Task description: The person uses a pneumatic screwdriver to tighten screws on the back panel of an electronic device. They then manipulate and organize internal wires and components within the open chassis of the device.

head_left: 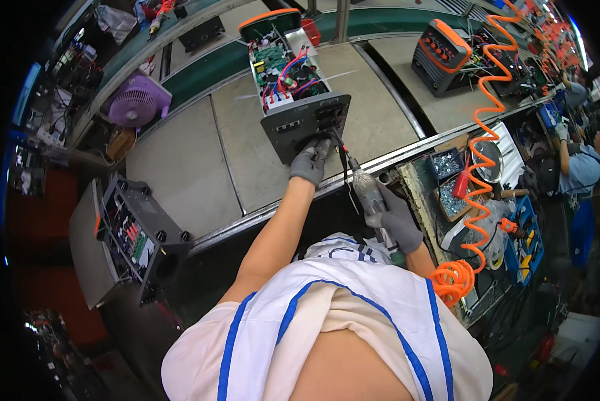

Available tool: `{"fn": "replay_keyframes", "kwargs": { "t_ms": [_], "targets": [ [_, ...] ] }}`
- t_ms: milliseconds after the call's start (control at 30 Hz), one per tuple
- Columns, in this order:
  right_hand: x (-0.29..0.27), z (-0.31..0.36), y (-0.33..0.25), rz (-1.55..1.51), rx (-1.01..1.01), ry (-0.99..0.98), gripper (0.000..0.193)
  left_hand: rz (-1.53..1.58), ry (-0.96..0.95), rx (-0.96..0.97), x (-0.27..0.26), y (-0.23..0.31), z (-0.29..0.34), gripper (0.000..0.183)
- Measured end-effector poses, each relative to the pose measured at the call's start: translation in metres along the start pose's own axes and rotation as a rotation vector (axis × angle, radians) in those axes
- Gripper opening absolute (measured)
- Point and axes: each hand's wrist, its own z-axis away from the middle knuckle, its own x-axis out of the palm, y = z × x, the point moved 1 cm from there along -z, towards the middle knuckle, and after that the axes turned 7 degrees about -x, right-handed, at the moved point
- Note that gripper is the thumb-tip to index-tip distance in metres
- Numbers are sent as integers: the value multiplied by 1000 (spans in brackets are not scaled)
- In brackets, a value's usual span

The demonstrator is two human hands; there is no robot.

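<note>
In front of me on the bench stands an opened electrical unit (293,73), a circuit board and red and blue wires showing in its tray. Its dark panel (296,127) faces me. My left hand (311,162), in a grey glove, is at the lower part of this panel. Its fingers are drawn together at the panel, and what they grip is hidden. My right hand (396,220), gloved too, is wrapped round a power screwdriver (366,190). The tool slants up and left, its bit end close to the panel's lower right side.
A coiled orange hose (477,194) hangs at the right. Beside it are screw bins (447,164) and a blue tool tray (525,247). Another unit (440,57) stands far right, one (143,234) at left, near a purple fan (136,103). A co-worker (580,164) is at far right.
</note>
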Motion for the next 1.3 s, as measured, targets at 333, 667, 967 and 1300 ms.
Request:
{"fn": "replay_keyframes", "kwargs": {
  "t_ms": [333,667,967,1300],
  "targets": [
    [3,12,7,-104,85,-207,88,-322,-511,-213,-7,21,25,22],
    [4,13,-12,26,80,-195,84,-379,-65,-100,35,1,59,18],
    [0,14,-4,4,92,-159,83,-674,12,43,36,-5,61,18],
    [-12,5,21,-23,6,-167,86,-602,-62,-61,43,-12,60,22]
  ]
}}
